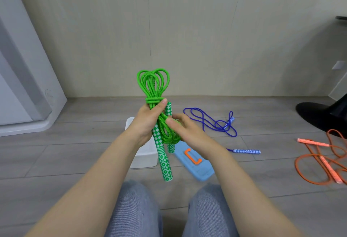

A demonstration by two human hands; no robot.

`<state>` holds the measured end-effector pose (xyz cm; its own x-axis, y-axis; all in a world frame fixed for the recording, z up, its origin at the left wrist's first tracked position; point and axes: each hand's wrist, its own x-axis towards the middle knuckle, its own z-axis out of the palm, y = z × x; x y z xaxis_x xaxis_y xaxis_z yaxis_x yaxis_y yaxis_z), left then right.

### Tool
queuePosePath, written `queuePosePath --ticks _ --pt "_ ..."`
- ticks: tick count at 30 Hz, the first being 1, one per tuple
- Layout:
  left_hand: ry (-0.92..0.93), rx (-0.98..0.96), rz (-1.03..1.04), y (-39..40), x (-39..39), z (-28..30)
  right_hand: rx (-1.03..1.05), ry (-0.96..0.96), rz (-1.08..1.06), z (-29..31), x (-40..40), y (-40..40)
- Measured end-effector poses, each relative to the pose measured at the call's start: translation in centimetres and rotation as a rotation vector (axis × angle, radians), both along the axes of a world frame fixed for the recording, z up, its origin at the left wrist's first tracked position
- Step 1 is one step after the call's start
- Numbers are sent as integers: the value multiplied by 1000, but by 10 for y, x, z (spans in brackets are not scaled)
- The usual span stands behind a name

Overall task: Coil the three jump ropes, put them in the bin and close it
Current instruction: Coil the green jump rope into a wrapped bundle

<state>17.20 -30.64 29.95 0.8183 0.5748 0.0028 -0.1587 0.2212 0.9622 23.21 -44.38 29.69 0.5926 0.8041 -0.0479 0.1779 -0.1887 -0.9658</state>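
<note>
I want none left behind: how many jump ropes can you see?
3: the green rope coiled in the left hand and right hand, the blue rope and the orange rope loose on the floor at right.

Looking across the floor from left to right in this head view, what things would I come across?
White bin → green jump rope held in both hands → blue lid → blue jump rope → orange jump rope.

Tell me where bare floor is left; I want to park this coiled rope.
Bare floor lies left of the white bin, toward the grey cabinet, and between the blue rope and orange rope. Crowded around the blue lid.
</note>
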Motion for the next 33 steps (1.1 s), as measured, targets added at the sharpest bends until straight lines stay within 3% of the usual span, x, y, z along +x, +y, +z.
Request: queuePosePath --ticks 4,9,13,17,26,33 --pt "12 -12 50 1 8 0 -24 -100 -10 -8 3 12" --pt "17 -46 4 2 27 10 23 -108 -186 -6 27 18" --pt "-9 -190 38 -6 39 -1 7 169 -195 -17 36 17" --pt "-48 -250 117 -1 37 -15 -95 173 -99 -34 36 18" --pt "-58 -145 80 11 34 -19 -24 -23 -191 -35 31 24" --pt "-46 -174 87 9 29 -20 38 83 -178 -28 27 20"
